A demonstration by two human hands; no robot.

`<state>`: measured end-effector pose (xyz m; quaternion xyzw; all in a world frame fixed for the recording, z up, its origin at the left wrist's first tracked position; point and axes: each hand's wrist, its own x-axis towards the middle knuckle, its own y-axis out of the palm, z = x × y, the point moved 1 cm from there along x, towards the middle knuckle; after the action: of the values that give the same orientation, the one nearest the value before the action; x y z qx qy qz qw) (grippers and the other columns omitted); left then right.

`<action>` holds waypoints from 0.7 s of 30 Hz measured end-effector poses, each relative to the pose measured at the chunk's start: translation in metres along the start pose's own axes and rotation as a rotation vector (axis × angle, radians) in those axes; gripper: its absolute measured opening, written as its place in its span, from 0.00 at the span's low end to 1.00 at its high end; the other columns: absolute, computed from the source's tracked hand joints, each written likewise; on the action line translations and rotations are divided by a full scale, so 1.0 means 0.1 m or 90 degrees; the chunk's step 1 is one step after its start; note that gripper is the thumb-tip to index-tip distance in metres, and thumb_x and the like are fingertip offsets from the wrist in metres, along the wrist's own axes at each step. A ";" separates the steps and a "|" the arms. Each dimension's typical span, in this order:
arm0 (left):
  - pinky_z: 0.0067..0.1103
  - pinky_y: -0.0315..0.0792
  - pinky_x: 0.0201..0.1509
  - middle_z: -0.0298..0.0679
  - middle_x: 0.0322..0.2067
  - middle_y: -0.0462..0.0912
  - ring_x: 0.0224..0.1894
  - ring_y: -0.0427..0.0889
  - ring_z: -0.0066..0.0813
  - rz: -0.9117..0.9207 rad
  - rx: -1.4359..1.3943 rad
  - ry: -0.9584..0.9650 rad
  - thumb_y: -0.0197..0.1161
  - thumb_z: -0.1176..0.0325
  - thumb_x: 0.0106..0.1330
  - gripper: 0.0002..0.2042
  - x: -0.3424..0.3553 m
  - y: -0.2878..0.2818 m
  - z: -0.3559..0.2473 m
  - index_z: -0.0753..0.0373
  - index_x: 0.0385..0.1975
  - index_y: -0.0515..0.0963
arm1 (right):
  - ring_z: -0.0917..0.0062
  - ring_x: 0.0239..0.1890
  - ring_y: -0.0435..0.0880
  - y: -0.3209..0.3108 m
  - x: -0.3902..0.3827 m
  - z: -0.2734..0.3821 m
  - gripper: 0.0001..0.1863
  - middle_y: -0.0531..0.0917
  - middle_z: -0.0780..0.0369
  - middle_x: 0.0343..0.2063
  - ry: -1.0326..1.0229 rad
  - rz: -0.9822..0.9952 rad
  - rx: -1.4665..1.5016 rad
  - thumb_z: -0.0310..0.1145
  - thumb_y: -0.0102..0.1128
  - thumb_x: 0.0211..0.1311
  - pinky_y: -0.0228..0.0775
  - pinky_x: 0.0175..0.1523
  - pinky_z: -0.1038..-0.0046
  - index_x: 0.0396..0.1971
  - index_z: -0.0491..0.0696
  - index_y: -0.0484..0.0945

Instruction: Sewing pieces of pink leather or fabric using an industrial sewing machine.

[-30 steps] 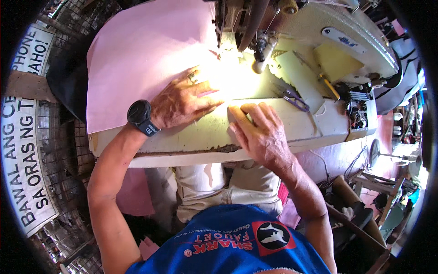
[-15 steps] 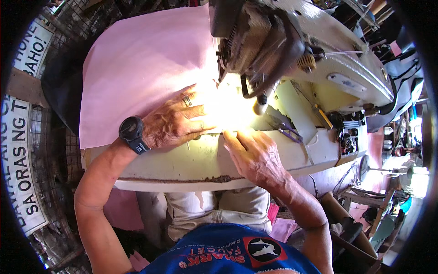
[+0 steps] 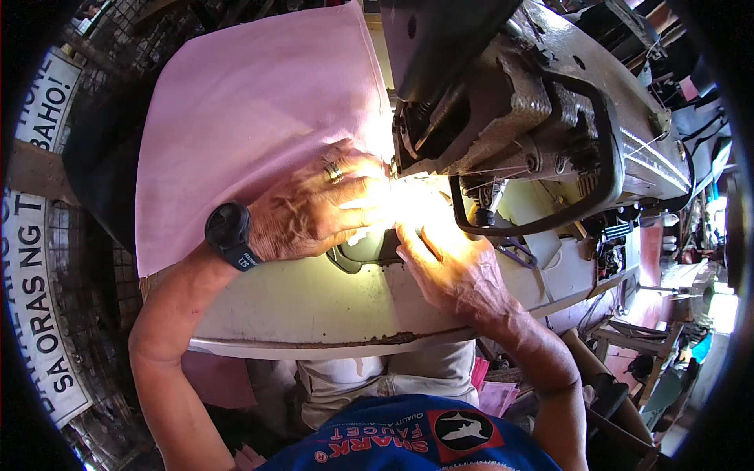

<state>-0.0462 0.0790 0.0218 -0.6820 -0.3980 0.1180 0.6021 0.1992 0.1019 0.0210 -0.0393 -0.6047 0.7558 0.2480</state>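
Working remotely, I am looking through the left of two wide fisheye cameras riding on the person's head. It is facing down over the royal-blue cloth shirt [image 3: 389, 436] toward the bare left hand [image 3: 302, 210] and bare right hand [image 3: 457, 271], sitting fairly near above the long off-white worktop [image 3: 314, 306], with the bulky grey metal sewing machine [image 3: 632, 149] looming large at upper right.

The cloth [image 3: 251, 110] is plain pink, the watch [image 3: 227, 226] black, the shirt [image 3: 377, 428] mainly blue.

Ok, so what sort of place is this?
Probably a sewing workshop: a heavy sewing machine stands over a worktable, and a large pink sheet, seemingly cloth or leather, lies under the left hand.
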 end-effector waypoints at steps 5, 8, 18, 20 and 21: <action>0.40 0.62 0.72 0.37 0.53 0.78 0.63 0.73 0.39 0.020 0.006 -0.008 0.66 0.67 0.58 0.19 -0.02 -0.08 0.04 0.56 0.52 0.82 | 0.62 0.34 0.82 0.11 -0.02 -0.05 0.15 0.80 0.53 0.41 -0.017 0.000 -0.065 0.33 0.59 0.54 0.76 0.37 0.64 0.42 0.45 0.79; 0.39 0.64 0.71 0.35 0.52 0.79 0.61 0.74 0.37 -0.001 0.021 0.025 0.66 0.66 0.57 0.18 -0.01 -0.12 0.08 0.56 0.50 0.83 | 0.63 0.36 0.83 0.10 0.07 -0.14 0.15 0.82 0.54 0.41 -0.046 -0.033 -0.082 0.32 0.61 0.51 0.77 0.40 0.62 0.41 0.47 0.81; 0.40 0.63 0.71 0.33 0.50 0.80 0.59 0.75 0.37 -0.043 0.041 0.017 0.67 0.65 0.57 0.16 0.00 -0.07 0.16 0.57 0.46 0.84 | 0.59 0.50 0.81 0.16 0.00 -0.14 0.22 0.82 0.54 0.46 0.088 0.002 0.069 0.34 0.68 0.61 0.73 0.56 0.60 0.54 0.44 0.79; 0.40 0.63 0.71 0.33 0.50 0.80 0.60 0.75 0.37 -0.023 0.063 0.034 0.67 0.65 0.58 0.16 0.02 -0.08 0.20 0.57 0.46 0.83 | 0.60 0.44 0.84 0.10 0.06 -0.11 0.16 0.84 0.56 0.40 -0.004 -0.077 -0.062 0.32 0.64 0.58 0.77 0.50 0.60 0.45 0.44 0.81; 0.40 0.63 0.71 0.33 0.50 0.80 0.60 0.75 0.37 -0.024 0.063 0.036 0.67 0.65 0.58 0.16 0.02 -0.07 0.22 0.57 0.46 0.83 | 0.60 0.44 0.84 0.08 0.08 -0.08 0.16 0.84 0.56 0.40 -0.004 -0.077 -0.063 0.32 0.64 0.58 0.77 0.50 0.60 0.45 0.44 0.81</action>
<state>-0.0617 0.0960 0.0236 -0.6467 -0.3876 0.1069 0.6482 0.1925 0.1113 0.0136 -0.0126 -0.6435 0.7085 0.2895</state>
